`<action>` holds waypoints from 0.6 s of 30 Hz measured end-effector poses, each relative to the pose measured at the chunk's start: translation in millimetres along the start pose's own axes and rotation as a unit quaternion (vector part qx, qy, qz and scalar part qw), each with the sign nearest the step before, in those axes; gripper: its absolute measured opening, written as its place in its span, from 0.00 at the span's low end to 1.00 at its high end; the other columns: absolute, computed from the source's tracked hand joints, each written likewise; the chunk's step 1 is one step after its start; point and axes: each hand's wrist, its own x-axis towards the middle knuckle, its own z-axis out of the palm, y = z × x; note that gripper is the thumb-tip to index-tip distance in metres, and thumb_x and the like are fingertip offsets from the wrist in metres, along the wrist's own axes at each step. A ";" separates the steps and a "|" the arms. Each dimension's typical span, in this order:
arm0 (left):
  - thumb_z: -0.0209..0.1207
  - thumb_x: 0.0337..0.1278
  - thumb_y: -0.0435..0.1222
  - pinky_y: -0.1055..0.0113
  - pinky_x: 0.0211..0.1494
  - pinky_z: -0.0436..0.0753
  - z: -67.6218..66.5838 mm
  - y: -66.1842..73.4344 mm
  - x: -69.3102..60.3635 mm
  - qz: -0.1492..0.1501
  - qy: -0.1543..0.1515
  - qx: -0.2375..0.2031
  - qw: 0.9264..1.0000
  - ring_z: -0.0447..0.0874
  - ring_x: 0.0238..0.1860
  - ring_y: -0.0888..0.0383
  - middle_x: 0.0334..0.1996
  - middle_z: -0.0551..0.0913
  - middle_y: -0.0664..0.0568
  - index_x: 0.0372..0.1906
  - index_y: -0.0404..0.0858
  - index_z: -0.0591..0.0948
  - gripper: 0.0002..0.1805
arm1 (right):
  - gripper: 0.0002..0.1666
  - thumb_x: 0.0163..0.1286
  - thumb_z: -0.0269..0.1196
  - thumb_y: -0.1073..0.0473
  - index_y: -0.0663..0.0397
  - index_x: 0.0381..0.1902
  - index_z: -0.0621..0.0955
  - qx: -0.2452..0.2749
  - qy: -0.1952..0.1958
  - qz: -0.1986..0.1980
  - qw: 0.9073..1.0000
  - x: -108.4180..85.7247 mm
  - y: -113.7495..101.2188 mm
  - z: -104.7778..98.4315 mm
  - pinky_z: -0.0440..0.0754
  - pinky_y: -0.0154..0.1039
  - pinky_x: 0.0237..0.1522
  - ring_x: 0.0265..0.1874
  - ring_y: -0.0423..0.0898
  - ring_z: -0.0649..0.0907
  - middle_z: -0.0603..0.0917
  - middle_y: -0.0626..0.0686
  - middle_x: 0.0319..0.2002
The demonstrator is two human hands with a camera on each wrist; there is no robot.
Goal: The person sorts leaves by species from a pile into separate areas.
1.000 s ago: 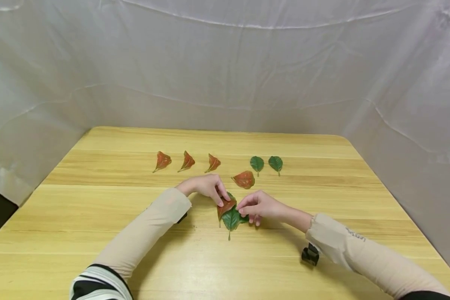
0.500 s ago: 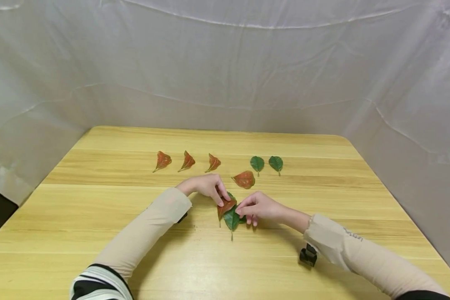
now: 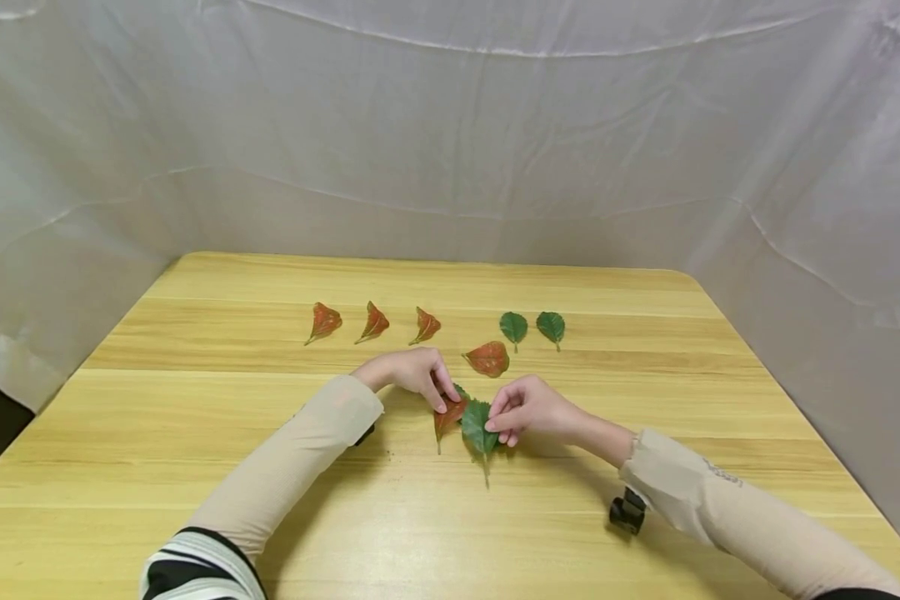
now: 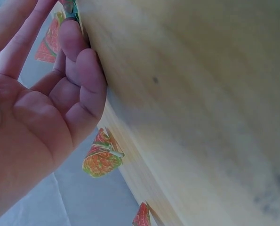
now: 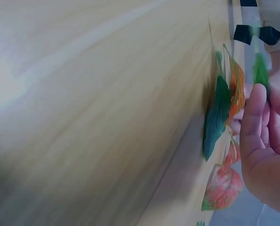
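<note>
My right hand [image 3: 534, 410] pinches a green leaf [image 3: 477, 427] at its edge, stem pointing toward me. In the right wrist view that leaf [image 5: 260, 71] is raised off the table, between thumb and fingers. My left hand [image 3: 417, 377] has thumb and fingertips on a red leaf [image 3: 448, 414], just left of the green one. Its fingertips appear to pinch the red leaf's upper part. A bit of green leaf [image 3: 461, 391] shows behind the red one. Another green leaf [image 5: 217, 117] lies beneath the right hand, largely hidden in the head view.
A loose red leaf [image 3: 487, 359] lies beyond the hands. Three red leaves stand in a row at the back left, one of them folded [image 3: 375, 322]. Two green leaves lie at back right, including one [image 3: 551, 327]. Pale sheeting [image 3: 450, 150] surrounds the wooden table [image 3: 270, 517].
The pinched green leaf has come up and to the right, away from the red leaf, with my right hand. My left hand has stayed in place.
</note>
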 end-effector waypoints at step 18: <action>0.65 0.42 0.27 0.76 0.29 0.69 0.2 1.2 -1.0 -0.009 -0.006 0.000 1.000 0.70 0.25 0.67 0.36 0.83 0.49 0.39 0.32 0.83 0.13 | 0.17 0.59 0.58 0.72 0.78 0.46 0.74 -0.004 0.071 -0.019 0.997 -13.9 11.0 -39.9 0.79 0.42 0.31 0.20 0.41 0.79 0.82 0.59 0.32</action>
